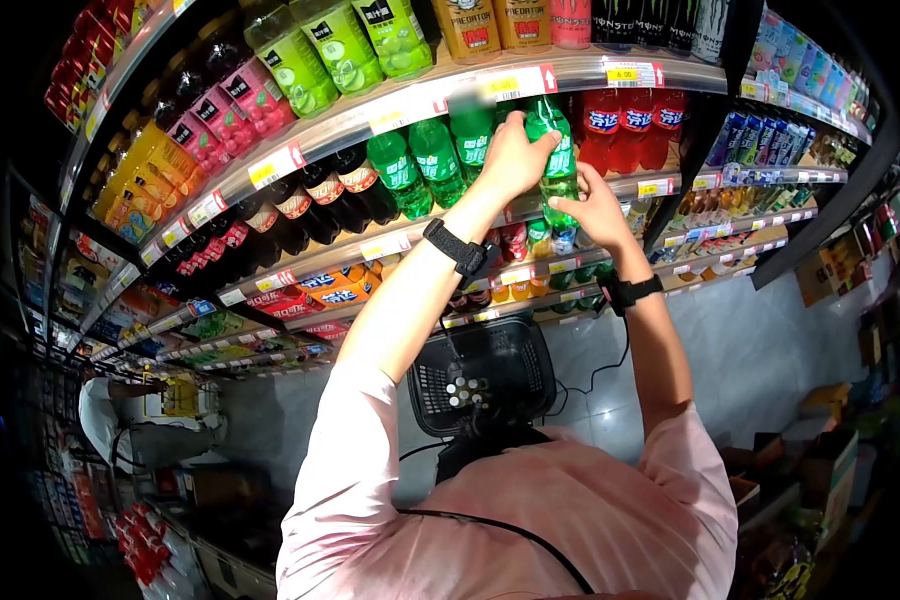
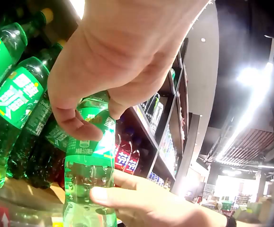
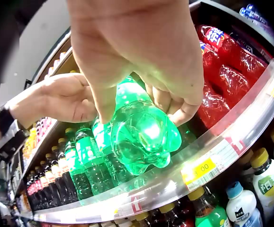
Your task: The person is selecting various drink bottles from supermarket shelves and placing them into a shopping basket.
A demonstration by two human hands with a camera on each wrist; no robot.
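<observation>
Both hands are on one green soda bottle (image 1: 560, 162) at the front of a shelf. My left hand (image 1: 518, 158) grips its upper part, thumb and fingers around the label, as the left wrist view shows from close by. Lower down, my right hand (image 1: 602, 212) holds the bottle near its base between thumb and fingers. The right wrist view looks onto the clear green bottom of the bottle (image 3: 144, 137), which tilts toward me. Beside it stand matching green bottles (image 1: 433, 160) on the left and red soda bottles (image 1: 635, 122) on the right.
A price rail (image 1: 390, 118) runs along the shelf above the hands, and another lies below. Dark cola bottles (image 1: 335, 190) stand farther left. A black basket (image 1: 538, 352) with several light-topped items sits below me. Another person (image 1: 105, 425) is at the far left.
</observation>
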